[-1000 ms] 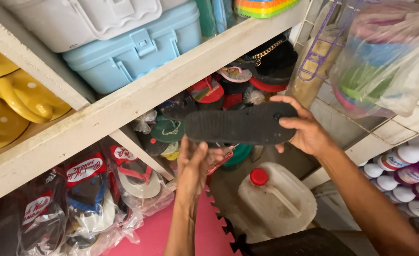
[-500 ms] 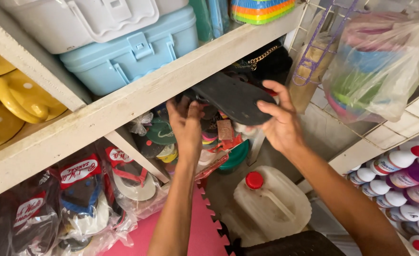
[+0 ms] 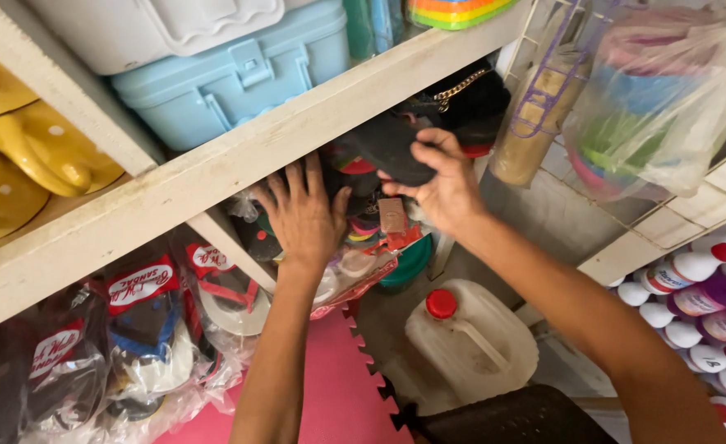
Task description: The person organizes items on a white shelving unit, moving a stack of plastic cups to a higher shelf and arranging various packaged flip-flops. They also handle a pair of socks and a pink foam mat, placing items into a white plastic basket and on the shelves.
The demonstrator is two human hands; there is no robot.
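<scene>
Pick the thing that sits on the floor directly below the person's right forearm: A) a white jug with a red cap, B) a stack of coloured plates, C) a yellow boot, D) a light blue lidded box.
A: a white jug with a red cap stands on the floor beneath the right forearm, while the right hand grips a black sandal up under the wooden shelf.

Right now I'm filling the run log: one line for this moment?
left hand: on packed sandals | right hand: holds black sandal | place: under wooden shelf
</scene>
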